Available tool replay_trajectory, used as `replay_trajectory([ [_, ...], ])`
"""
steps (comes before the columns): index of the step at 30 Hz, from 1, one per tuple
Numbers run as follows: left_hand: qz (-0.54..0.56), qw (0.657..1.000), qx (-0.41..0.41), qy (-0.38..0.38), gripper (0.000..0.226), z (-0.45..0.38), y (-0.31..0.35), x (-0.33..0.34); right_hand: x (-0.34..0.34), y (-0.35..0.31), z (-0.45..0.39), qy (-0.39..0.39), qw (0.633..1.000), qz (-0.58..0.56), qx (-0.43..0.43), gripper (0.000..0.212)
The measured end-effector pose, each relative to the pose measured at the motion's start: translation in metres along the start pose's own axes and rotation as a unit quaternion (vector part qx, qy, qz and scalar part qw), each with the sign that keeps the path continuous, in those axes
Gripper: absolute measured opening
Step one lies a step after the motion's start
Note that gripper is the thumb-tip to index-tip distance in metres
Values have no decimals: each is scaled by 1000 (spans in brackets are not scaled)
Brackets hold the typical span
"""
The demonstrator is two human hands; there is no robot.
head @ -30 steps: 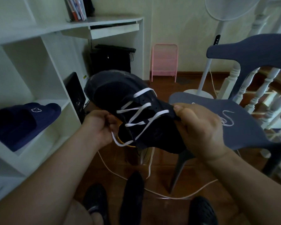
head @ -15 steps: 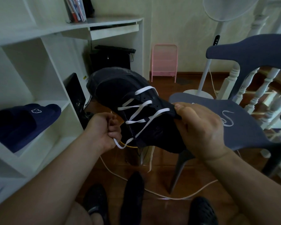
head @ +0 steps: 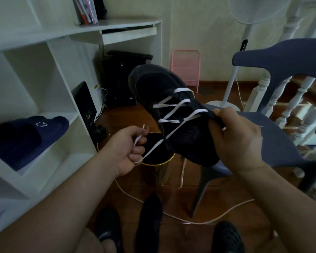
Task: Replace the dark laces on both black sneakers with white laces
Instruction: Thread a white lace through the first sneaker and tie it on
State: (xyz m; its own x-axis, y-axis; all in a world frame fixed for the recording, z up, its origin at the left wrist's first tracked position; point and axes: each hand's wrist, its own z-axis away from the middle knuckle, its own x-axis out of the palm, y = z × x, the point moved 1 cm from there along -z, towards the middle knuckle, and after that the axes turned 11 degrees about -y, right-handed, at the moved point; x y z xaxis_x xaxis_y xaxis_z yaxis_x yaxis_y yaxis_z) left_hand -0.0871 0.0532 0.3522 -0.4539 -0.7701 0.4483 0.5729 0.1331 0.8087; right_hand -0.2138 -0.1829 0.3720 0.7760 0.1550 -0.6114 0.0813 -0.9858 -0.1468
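White lace farther out, left hand.

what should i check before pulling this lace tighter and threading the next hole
1. Left hand pinches the white lace end: ok.
2. Right hand grips the black sneaker steady at its collar: ok.
3. Crossings lie flat over the tongue: ok for the ones visible.
4. Next eyelet free and in view: cannot tell, too dark.
5. Other lace end reachable: not ok, it hangs loose under the sneaker.
6. Lace clear of the gold-rimmed bin below: ok.
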Motion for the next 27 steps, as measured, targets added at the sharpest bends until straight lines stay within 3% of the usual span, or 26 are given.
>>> replay_trajectory([
  [5,-67,991,26,-117,13,12,-2,14,4,1,1,-96,962,-169,189,10],
  [8,-85,978,43,-184,12,19,-5,24,16,4,3,-113,925,-254,258,15],
  [10,-92,975,65,-190,11,20,-7,28,21,4,4,-125,903,-295,286,18],
  [14,-130,969,122,-169,20,21,-9,35,25,-1,5,-141,878,-341,305,19],
  [18,-259,938,182,-142,13,21,-13,35,21,-6,4,-145,857,-382,315,12],
  [27,-424,875,145,-182,12,24,-14,30,21,-10,3,-133,857,-395,304,12],
])
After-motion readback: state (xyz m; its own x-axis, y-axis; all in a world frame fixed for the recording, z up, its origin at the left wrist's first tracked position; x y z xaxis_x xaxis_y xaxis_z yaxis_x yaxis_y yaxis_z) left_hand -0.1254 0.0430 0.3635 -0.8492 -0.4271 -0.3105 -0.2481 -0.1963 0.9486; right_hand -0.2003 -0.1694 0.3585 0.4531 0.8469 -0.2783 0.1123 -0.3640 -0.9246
